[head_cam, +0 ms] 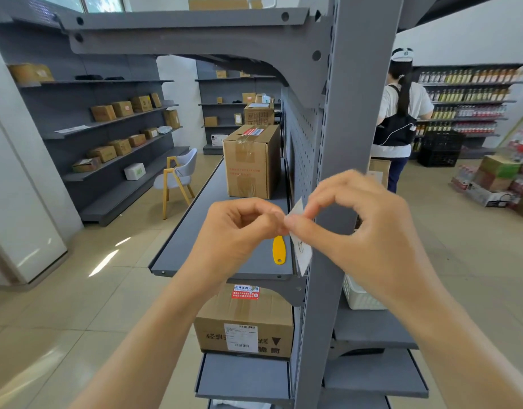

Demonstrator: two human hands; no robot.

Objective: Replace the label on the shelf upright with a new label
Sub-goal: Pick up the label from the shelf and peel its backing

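Directly behind both hands stands the grey slotted metal shelf upright point(351, 137); a yellow plastic tool point(279, 250) lies on the shelf point(195, 231) just below the left hand point(239, 231), a taped cardboard box point(251, 160) beyond. Left hand and right hand point(363, 228) together pinch a thin, white, partly curled paper label point(301, 249) between fingertips, before the upright.

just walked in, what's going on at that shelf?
A person is working a small white label in front of the grey shelf upright. Both hands pinch it: the left hand at its edge, the right hand from the other side, apparently peeling it. The label is not on the upright. A yellow tool lies on the shelf behind it, near a cardboard box.
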